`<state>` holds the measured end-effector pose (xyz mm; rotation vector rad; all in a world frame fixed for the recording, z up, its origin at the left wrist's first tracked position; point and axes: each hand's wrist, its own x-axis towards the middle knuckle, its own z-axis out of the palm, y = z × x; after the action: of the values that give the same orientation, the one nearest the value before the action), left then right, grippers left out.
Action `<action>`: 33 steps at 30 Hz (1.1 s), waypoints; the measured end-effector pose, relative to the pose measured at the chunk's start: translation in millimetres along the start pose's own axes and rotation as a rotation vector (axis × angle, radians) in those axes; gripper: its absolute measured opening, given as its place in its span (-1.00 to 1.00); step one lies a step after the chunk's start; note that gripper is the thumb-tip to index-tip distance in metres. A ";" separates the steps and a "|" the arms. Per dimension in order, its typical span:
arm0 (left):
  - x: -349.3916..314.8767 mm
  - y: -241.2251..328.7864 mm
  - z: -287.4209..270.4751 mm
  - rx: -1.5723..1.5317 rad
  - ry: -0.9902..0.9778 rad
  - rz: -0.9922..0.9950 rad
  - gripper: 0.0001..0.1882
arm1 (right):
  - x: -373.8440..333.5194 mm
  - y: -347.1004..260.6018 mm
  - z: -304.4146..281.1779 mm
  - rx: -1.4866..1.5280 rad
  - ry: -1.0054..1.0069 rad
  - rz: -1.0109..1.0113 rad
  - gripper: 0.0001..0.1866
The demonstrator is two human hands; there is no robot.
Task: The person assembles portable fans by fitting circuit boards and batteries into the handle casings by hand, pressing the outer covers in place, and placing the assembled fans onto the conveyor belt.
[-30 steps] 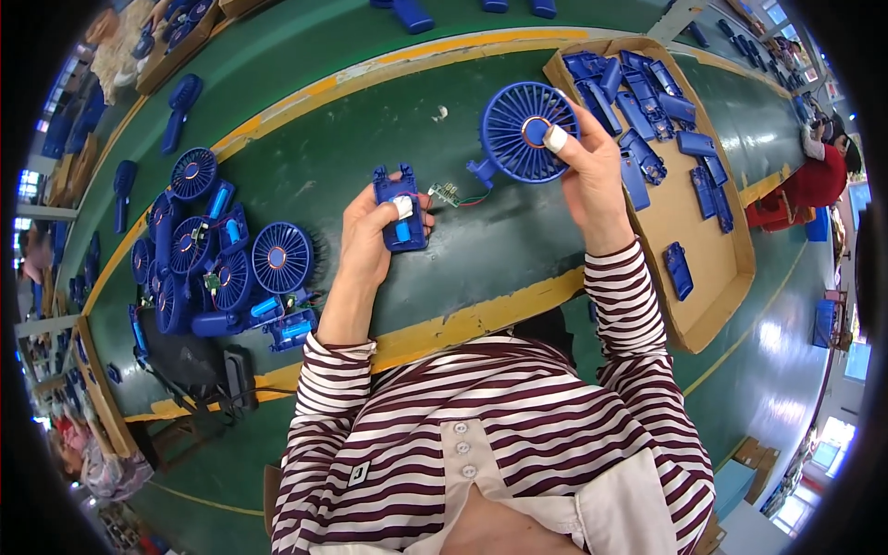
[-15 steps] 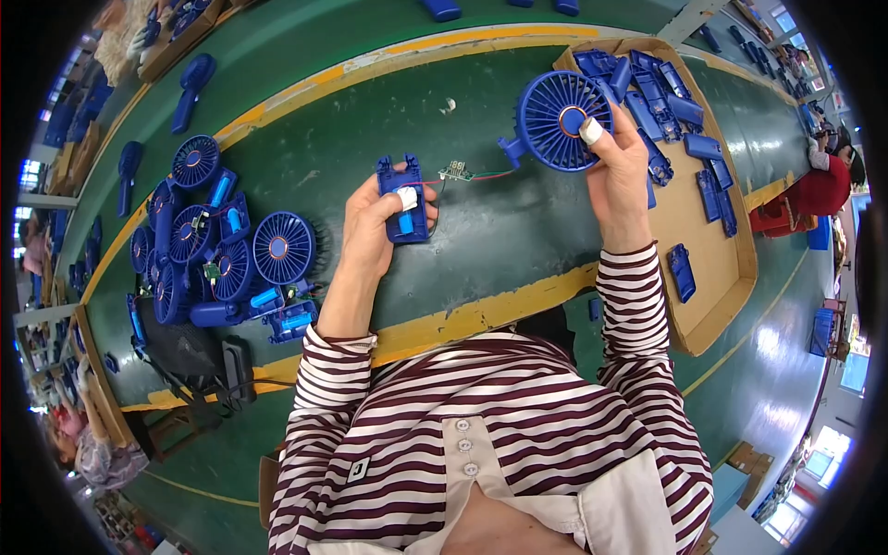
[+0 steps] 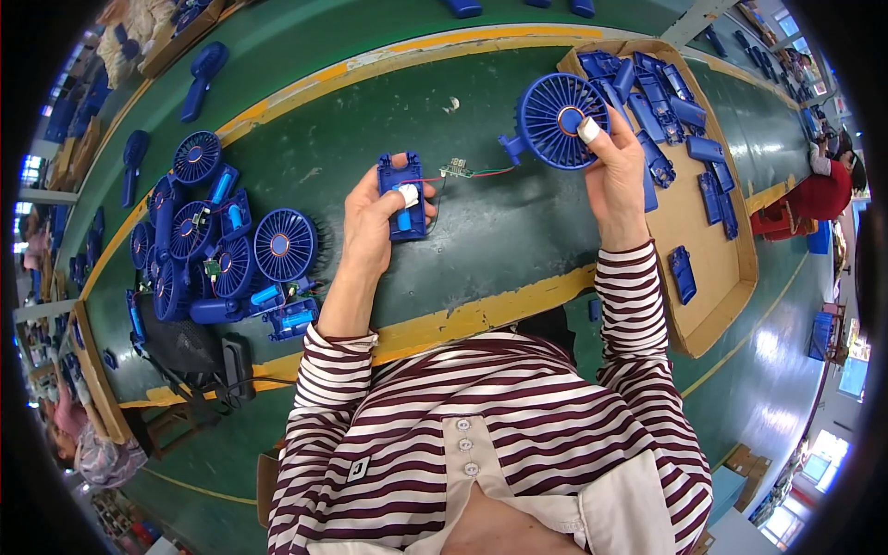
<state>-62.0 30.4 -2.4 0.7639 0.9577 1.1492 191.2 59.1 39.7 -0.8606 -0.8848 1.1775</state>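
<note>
My left hand (image 3: pixel 371 215) is closed on a blue plastic fan handle shell (image 3: pixel 399 168), its open side up, with a light blue battery (image 3: pixel 404 220) lying inside. A white wrap covers that thumb. My right hand (image 3: pixel 614 176) grips a round blue fan head (image 3: pixel 561 120) by its right side, its thumb, also wrapped in white, over the hub. Between the two hands a small circuit board (image 3: pixel 456 167) hangs in the air. Thin red and dark wires (image 3: pixel 490 172) link it to the fan head and the shell.
A heap of blue fans (image 3: pixel 199 236) with batteries and boards lies on the green table at the left. On the right stands a shallow cardboard box (image 3: pixel 699 319) holding blue shells (image 3: pixel 657 106). A dark mesh bag (image 3: pixel 180 347) sits near the front left edge. Other people work beyond.
Both hands keep their hold and have barely moved. The fans on the belt-like strip beyond the yellow line have shifted slightly to the right.
</note>
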 end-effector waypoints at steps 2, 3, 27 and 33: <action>0.2 -0.4 -1.0 -0.001 0.002 -0.003 -0.49 | -0.3 0.6 0.8 -0.002 -0.001 0.004 -0.58; 0.5 -1.1 -2.0 -0.001 0.006 -0.002 -0.49 | -0.6 1.3 1.5 -0.009 -0.001 0.010 -0.59; 4.5 39.7 29.6 0.538 -0.013 0.531 -0.72 | -13.2 44.5 41.7 -0.179 -0.074 0.312 -0.42; 13.5 63.2 54.3 1.272 -0.178 0.516 -0.69 | -23.3 48.0 52.9 -0.216 -0.159 0.320 -0.47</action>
<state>-35.7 58.3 72.8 2.1882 1.3494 0.7552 120.9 49.3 14.9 -1.1264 -1.0435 1.4607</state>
